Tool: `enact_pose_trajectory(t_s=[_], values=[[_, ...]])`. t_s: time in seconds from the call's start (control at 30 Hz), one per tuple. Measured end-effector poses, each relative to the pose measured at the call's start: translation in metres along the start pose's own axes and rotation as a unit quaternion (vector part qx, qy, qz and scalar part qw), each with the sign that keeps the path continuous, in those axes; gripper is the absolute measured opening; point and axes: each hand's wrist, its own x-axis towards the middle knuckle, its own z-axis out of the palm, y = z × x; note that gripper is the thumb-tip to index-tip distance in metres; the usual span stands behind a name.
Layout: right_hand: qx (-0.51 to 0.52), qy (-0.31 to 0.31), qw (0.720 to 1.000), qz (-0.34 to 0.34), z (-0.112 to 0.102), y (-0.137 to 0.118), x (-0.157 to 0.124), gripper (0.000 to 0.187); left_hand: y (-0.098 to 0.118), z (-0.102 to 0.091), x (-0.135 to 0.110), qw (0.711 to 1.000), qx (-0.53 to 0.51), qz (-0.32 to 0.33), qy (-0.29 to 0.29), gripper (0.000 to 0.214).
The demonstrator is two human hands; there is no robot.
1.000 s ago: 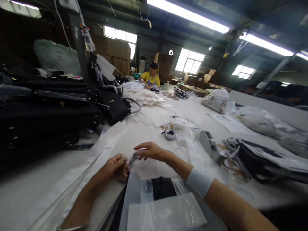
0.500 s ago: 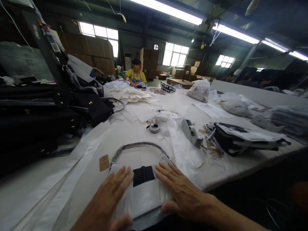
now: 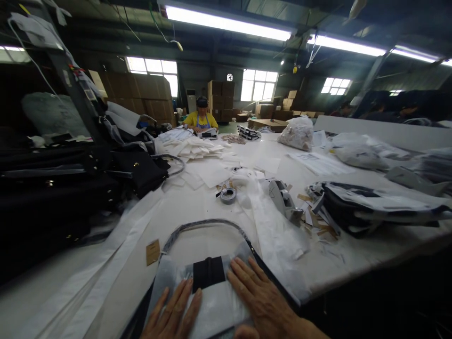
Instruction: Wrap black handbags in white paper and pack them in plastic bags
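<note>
A dark handbag (image 3: 208,273) lies in front of me at the table's near edge, with pale translucent wrapping over most of its face. A black patch shows bare near its top. The bag's wrapped handle (image 3: 208,222) arches away from me on the table. My left hand (image 3: 174,310) rests flat on the wrapping at the bag's left, fingers stretched out. On the right side, my right hand (image 3: 259,296) presses flat with its fingers extended. A brown cardboard tag (image 3: 153,252) lies beside the left end of the handle.
A tape dispenser (image 3: 284,200) and a tape roll (image 3: 228,195) lie beyond the bag. Black bags (image 3: 141,169) are piled at left; a wrapped bag (image 3: 374,207) lies at right. White sheets (image 3: 197,147) spread farther back. A person in yellow (image 3: 201,120) works at the far end.
The view has tilted and shifted slightly, so more of the bag's sides show. My hands sit lower in view, both still flat on the wrapping. The far person's head now faces down.
</note>
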Motion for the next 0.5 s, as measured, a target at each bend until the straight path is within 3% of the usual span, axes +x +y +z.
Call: enact_pose_trajectory(t_s=[0.17, 0.37, 0.43, 0.5], values=[[0.088, -0.042, 0.993, 0.063, -0.022, 0.006, 0.021, 0.090, -0.011, -0.009, 0.014, 0.999, -0.001, -0.032, 0.003, 0.066], [0.160, -0.052, 0.983, 0.074, -0.024, 0.002, 0.032, 0.081, -0.015, 0.000, 0.006, 0.998, -0.043, -0.044, -0.022, 0.076], [0.213, -0.030, 0.973, 0.088, -0.025, 0.006, 0.031, 0.074, -0.015, 0.005, 0.001, 0.996, -0.064, -0.048, -0.043, 0.076], [0.287, 0.036, 0.948, 0.137, -0.031, 0.016, 0.026, 0.064, -0.015, 0.008, -0.003, 0.993, -0.086, -0.053, -0.053, 0.077]])
